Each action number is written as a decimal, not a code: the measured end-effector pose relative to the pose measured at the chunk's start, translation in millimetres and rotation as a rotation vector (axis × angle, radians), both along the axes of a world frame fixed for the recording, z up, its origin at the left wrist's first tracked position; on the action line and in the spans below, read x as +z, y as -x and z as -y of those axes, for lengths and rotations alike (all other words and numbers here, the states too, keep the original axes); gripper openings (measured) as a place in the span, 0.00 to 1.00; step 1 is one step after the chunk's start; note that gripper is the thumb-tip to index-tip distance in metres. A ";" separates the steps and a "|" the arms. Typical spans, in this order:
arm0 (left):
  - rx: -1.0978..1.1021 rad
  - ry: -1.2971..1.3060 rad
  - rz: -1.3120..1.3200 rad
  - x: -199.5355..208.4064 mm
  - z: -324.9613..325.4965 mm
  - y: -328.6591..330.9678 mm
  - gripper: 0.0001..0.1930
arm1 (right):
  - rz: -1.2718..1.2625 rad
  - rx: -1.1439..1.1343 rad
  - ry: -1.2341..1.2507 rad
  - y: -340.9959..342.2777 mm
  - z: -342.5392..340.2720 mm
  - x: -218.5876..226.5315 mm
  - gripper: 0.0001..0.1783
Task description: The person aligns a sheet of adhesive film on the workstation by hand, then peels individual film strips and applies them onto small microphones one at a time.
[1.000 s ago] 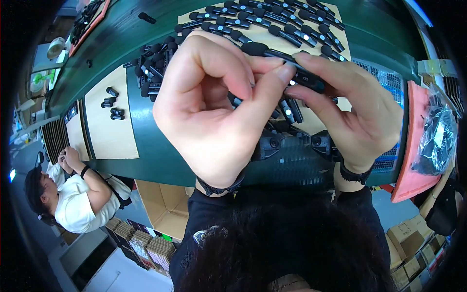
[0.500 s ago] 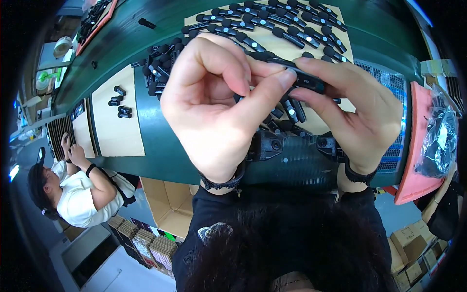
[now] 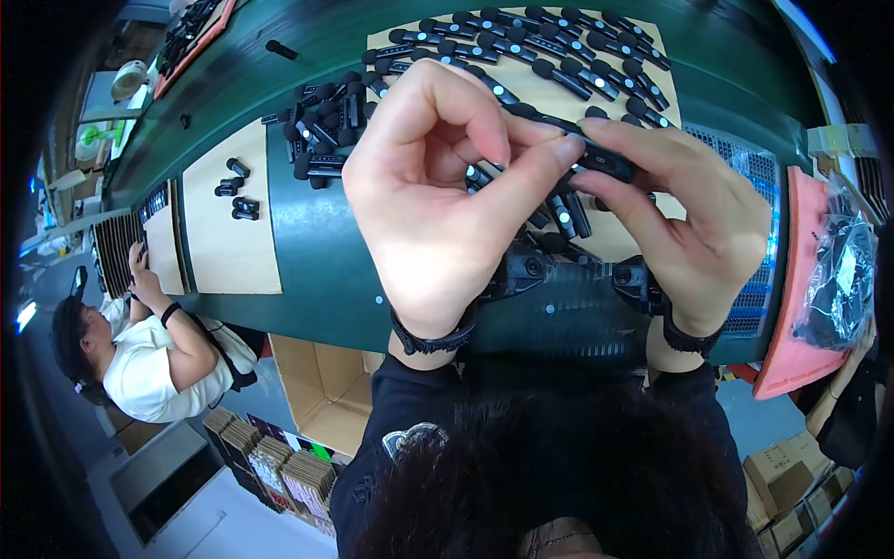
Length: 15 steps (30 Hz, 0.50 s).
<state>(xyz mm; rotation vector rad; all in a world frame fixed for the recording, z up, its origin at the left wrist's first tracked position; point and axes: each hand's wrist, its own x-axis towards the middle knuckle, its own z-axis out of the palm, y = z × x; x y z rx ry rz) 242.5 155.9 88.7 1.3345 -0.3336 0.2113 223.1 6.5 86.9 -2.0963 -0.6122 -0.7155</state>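
Observation:
Between both hands is a small black clip-on microphone [image 3: 605,162] with a dark foam tip. My right hand [image 3: 712,205] grips its body between thumb and fingers. My left hand [image 3: 433,210] pinches at its other end, thumb and forefinger pressed together over it; whether something tiny sits under the thumb is hidden. Behind the hands, a tan board [image 3: 521,79] carries rows of similar microphones [image 3: 562,78], many with a round white dot. To the left of that board lies a loose heap of microphones [image 3: 321,126]. More lie partly hidden beneath my hands.
A second tan board [image 3: 223,252] at the left holds several small black pieces. Right of me are a blue perforated tray [image 3: 750,298] and a pink foam sheet [image 3: 782,349] with a plastic bag [image 3: 843,270]. A co-worker [image 3: 154,373] sits at the left. An open carton [image 3: 321,391] stands below the table edge.
My left hand has shifted a little to the right, the microphone with it. The grip looks the same. At the left, the co-worker's hands have come closer together and lower.

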 end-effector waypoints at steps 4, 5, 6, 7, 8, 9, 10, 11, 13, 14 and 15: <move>-0.034 -0.082 0.040 -5.3 1.1 -9.5 0.14 | -0.003 0.000 0.044 -2.5 2.5 1.5 0.15; -0.018 -0.181 0.060 -8.2 2.1 -11.9 0.13 | -0.025 -0.012 0.068 -3.3 3.3 0.2 0.14; -0.002 -0.281 0.080 -10.9 2.9 -14.4 0.12 | -0.047 -0.025 0.092 -3.8 4.1 -0.6 0.14; 0.016 -0.381 0.100 -13.2 2.6 -16.8 0.11 | -0.044 -0.018 0.092 -4.0 5.1 -0.5 0.14; 0.020 -0.380 0.100 -15.6 1.5 -19.8 0.11 | -0.050 -0.019 0.071 -4.1 7.3 0.2 0.13; 0.014 -0.506 0.092 -17.8 -0.8 -23.1 0.10 | -0.056 -0.020 0.051 -4.1 9.3 1.2 0.13; 0.008 -0.633 0.083 -19.0 -3.7 -25.6 0.09 | -0.061 -0.021 0.030 -4.0 10.6 2.0 0.12; -0.001 -0.758 0.075 -19.2 -6.0 -27.4 0.08 | -0.059 -0.020 0.032 -3.8 11.7 2.0 0.12; -0.154 -0.542 -0.029 -12.6 -10.9 -25.5 0.07 | -0.221 0.070 -0.225 -1.6 13.4 1.3 0.12; -0.305 -0.325 -0.132 -8.3 -13.5 -23.4 0.06 | -0.302 0.115 -0.355 -0.8 13.4 1.0 0.12; -0.453 -0.105 -0.234 -5.7 -14.8 -22.0 0.06 | -0.298 0.113 -0.355 -0.6 13.3 0.9 0.12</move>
